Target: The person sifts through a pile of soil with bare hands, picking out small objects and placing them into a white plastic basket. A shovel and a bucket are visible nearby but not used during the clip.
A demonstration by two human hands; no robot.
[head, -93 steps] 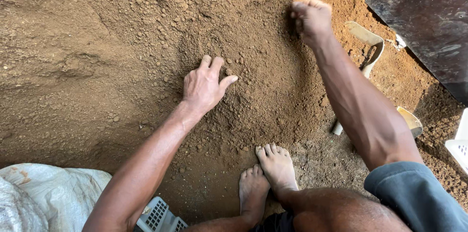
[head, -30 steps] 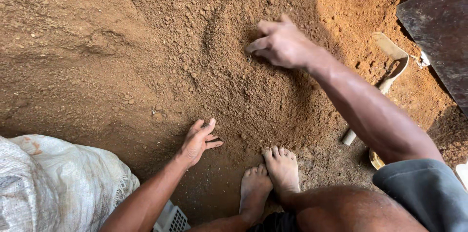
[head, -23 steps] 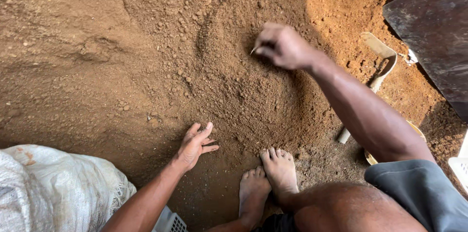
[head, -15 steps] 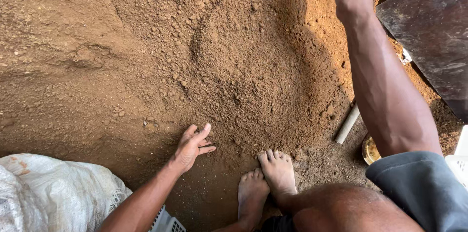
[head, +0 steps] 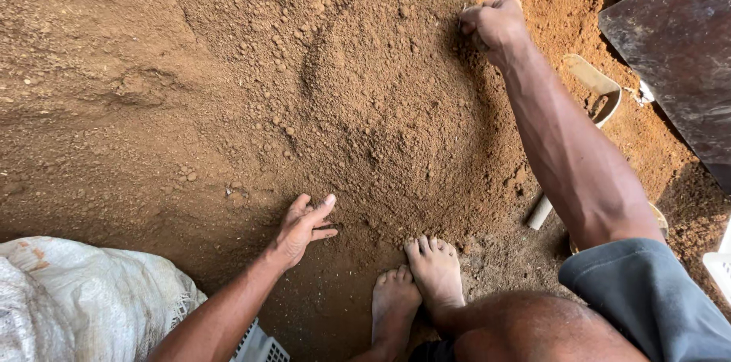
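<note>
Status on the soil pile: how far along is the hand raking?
Done: a scooped hollow shows in the loose brown soil pile. In hand: the right hand is closed in the soil at the hollow's far rim; the left hand rests flat near the bare feet. Left: most of the pile looks undisturbed.

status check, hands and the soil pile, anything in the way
Left hand flat on the soil pile, fingers spread. Right hand fisted, dug into soil higher up. Scoop lies beside the right arm, bare feet at the pile's edge.
</note>
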